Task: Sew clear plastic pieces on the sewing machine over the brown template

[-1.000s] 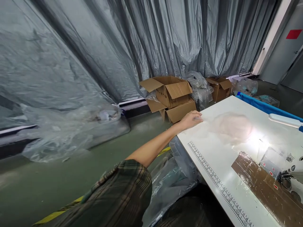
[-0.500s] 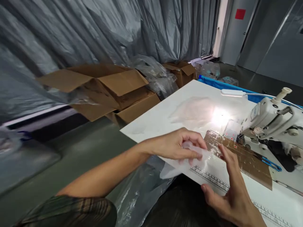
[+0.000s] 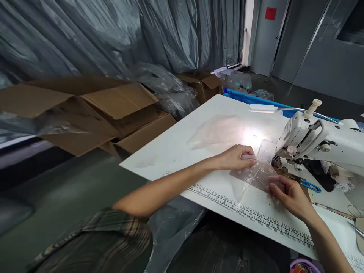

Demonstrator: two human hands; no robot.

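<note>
My left hand [image 3: 237,158] rests on the white sewing table [image 3: 182,146], fingers curled and pinching the left edge of a thin translucent sheet [image 3: 251,175]. My right hand [image 3: 287,192] lies at the sheet's right edge with bent fingers pressing on it. The sheet lies flat over a brown taped patch, just left of the needle area of the white sewing machine [image 3: 315,138]. A printed ruler [image 3: 247,212] runs along the table's near edge, below both hands.
A small lamp [image 3: 263,108] on a flexible arm lights the table. Blue-handled snips [image 3: 308,185] lie beside the machine. Open cardboard boxes [image 3: 93,113] and clear plastic bags stand on the floor to the left. Grey plastic curtain hangs behind; a grey door stands at the back right.
My left hand came back from the table's far corner with the sheet. Both hands carried it from the near edge towards the machine and laid it flat. The view swung right.
</note>
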